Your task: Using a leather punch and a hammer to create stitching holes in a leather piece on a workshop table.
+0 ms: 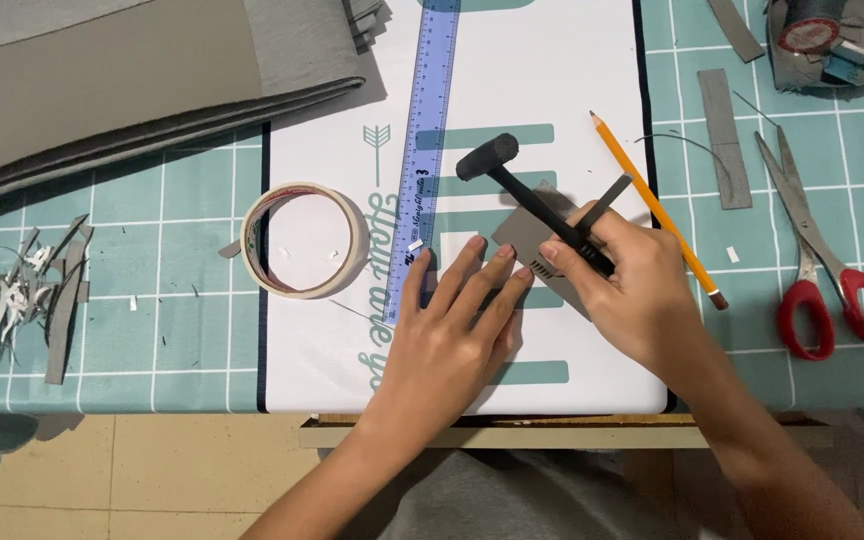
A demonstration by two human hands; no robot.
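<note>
Head view: grey piece [520,232] under flat left hand [452,325], right hand [624,290] clamped on hammer [532,195].

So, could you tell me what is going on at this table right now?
A person's right hand grips a small black hammer and a thin dark tool above a grey piece of material. The left hand lies flat, pressing that piece onto the white sheet. A blue ruler, tape roll, pencil and red-handled scissors lie nearby.

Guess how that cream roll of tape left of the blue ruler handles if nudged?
The cream roll of tape lies flat on its side, so it would likely slide, not roll. Its wide hollow core suggests it is light. Stood on edge, it would probably roll.
</note>
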